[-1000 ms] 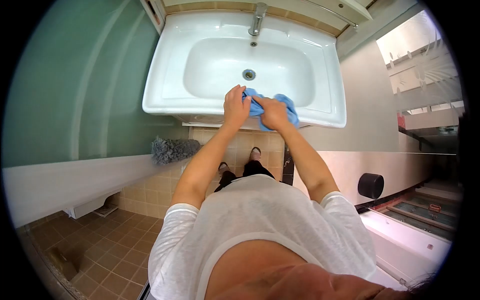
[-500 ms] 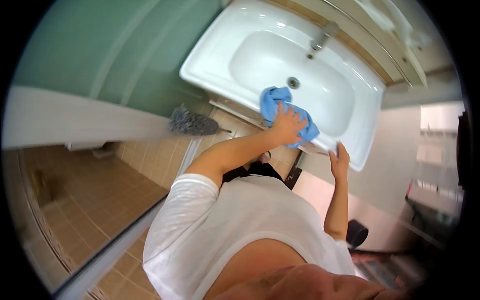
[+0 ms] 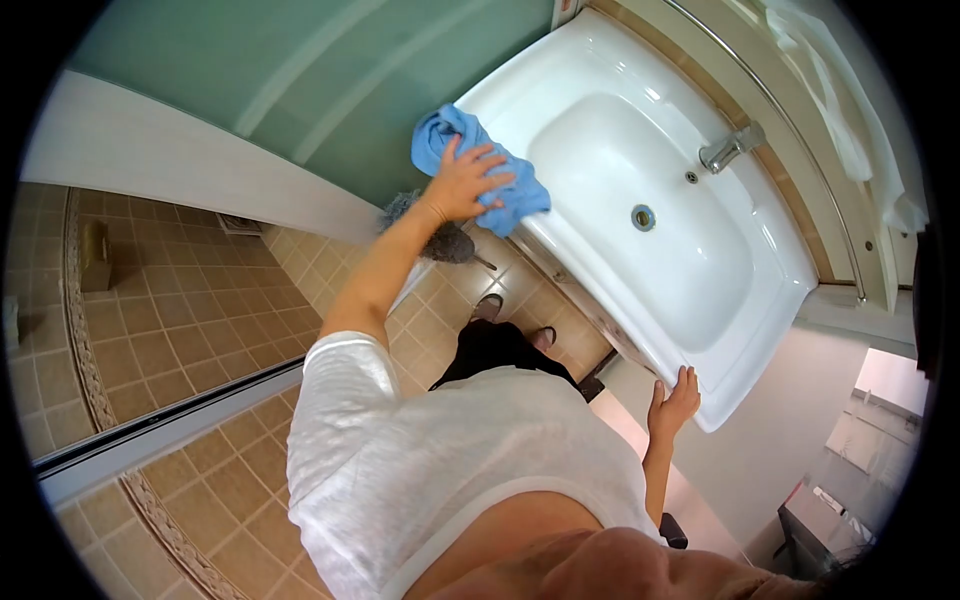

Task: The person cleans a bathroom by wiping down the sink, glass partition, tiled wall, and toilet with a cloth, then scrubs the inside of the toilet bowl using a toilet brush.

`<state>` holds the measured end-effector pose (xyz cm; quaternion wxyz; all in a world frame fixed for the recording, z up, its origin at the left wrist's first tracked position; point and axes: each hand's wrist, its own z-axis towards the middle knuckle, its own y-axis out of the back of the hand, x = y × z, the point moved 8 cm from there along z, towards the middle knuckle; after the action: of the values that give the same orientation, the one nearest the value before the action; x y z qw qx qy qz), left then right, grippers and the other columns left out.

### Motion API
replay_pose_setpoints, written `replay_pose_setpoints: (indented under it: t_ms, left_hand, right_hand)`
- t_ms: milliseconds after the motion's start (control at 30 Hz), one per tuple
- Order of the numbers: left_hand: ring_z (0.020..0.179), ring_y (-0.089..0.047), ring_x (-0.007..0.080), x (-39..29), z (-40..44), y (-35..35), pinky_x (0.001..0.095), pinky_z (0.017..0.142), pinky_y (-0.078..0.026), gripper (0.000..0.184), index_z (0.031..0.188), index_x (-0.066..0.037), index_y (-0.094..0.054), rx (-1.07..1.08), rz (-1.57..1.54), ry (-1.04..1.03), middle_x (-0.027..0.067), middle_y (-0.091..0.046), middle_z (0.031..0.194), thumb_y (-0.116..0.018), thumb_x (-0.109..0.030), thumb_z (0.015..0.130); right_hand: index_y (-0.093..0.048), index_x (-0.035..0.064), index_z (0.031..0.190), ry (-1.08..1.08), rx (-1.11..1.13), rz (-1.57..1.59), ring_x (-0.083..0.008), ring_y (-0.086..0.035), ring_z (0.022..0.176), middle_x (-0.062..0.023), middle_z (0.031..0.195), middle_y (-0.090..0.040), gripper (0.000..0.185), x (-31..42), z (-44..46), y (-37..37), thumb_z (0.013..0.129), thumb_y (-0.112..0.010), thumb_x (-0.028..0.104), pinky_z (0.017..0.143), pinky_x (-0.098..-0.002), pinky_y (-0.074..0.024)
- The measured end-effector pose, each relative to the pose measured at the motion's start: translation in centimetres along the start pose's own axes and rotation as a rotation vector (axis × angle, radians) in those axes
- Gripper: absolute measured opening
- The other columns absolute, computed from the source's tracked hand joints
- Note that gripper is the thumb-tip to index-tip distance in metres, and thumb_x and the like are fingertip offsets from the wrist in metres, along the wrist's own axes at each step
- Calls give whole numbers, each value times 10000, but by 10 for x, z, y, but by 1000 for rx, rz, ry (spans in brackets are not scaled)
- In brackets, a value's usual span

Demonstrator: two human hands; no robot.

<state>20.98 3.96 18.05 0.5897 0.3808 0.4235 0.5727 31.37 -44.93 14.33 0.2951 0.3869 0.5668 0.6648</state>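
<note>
My left hand (image 3: pixel 465 187) is over a crumpled blue cloth (image 3: pixel 520 205), pressing and holding it with fingers spread. The cloth lies over the front left corner of the white washbasin (image 3: pixel 570 225), part of it hanging past the edge. My right hand (image 3: pixel 675 402) rests on the basin's front rim near the right corner, fingers stretched out and thumb apart, holding nothing loose. The basin's bowl shows a round drain (image 3: pixel 643 218), and a chrome tap (image 3: pixel 731 148) stands at the back rim.
A grey fluffy duster (image 3: pixel 448 243) is below my left forearm, beside a green glass panel (image 3: pixel 300 90). A metal rail (image 3: pixel 770 95) runs behind the basin. A sliding-door track (image 3: pixel 170 425) crosses the tiled floor (image 3: pixel 245 455) at left.
My left hand has moved left along the front rim with the blue cloth, from the middle to the left corner. My right hand stays at the right end. The view has shifted.
</note>
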Motion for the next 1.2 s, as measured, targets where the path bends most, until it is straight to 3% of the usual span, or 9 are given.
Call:
replay_pose_setpoints:
  t_ms: [267,333,567,700,767,867,967,1033,1200]
  left_hand:
    - [1007,-531,194,47,23,11,467,794,-356,272,960,-191,-652,-205,7,224,-2,-609,1051,-614,-356,748]
    - [947,-543,192,16,26,-10,450,770,-355,240,918,-191,-651,31,37,309,8,-614,990,-630,-338,729]
    - [960,-541,223,-125,40,-28,461,801,-359,254,937,-181,-639,15,-352,-104,25,-606,986,-619,-340,739]
    - [1003,-527,257,-48,53,-34,439,833,-386,266,983,-176,-639,327,-259,-3,36,-603,1035,-595,-323,766]
    - [901,-556,254,7,59,-23,418,726,-418,258,939,-160,-647,109,-166,-44,51,-611,926,-594,-327,751]
    - [900,-559,274,51,83,-15,414,738,-425,278,968,-140,-649,144,16,14,61,-618,944,-593,-326,768]
    - [941,-550,292,77,128,-11,415,784,-421,313,1017,-108,-634,63,-220,240,84,-613,1002,-577,-330,803]
    - [969,-542,311,96,157,32,410,828,-413,353,1044,-71,-615,-428,-474,464,107,-601,1052,-554,-347,832]
    - [1123,-457,323,104,213,-38,463,905,-357,431,1128,-75,-565,-497,-350,351,138,-531,1191,-581,-361,806]
  right_hand:
    - [-448,64,1262,-143,92,3,-323,-321,1263,-186,1337,-385,464,21,22,-9,875,-494,317,996,-527,-197]
    - [-457,69,1256,-129,113,-32,-314,-329,1262,-182,1329,-398,461,47,38,-17,872,-500,320,995,-518,-219]
    - [-523,90,1202,-23,172,177,-301,-393,1222,-171,1274,-467,399,127,78,-15,899,-448,339,1006,-484,-241]
    - [-570,95,1132,-158,-45,103,-310,-450,1163,-136,1181,-551,362,73,75,1,879,-476,336,966,-513,-296]
    - [-584,89,1104,-201,-66,67,-313,-472,1134,-126,1147,-570,349,43,62,-13,875,-482,332,949,-501,-314]
    - [-630,70,997,-223,-148,116,-310,-528,1042,-108,1039,-617,312,47,60,-3,858,-503,318,884,-467,-368]
    - [-649,71,929,-241,-176,132,-281,-540,1001,-91,981,-627,265,50,58,0,835,-525,286,870,-420,-378]
    - [-650,73,924,-230,-216,110,-279,-540,993,-87,969,-627,251,49,56,0,826,-538,275,872,-417,-376]
    - [-646,40,889,-140,-322,70,-323,-572,888,-133,906,-632,206,62,60,16,788,-575,206,788,-429,-430]
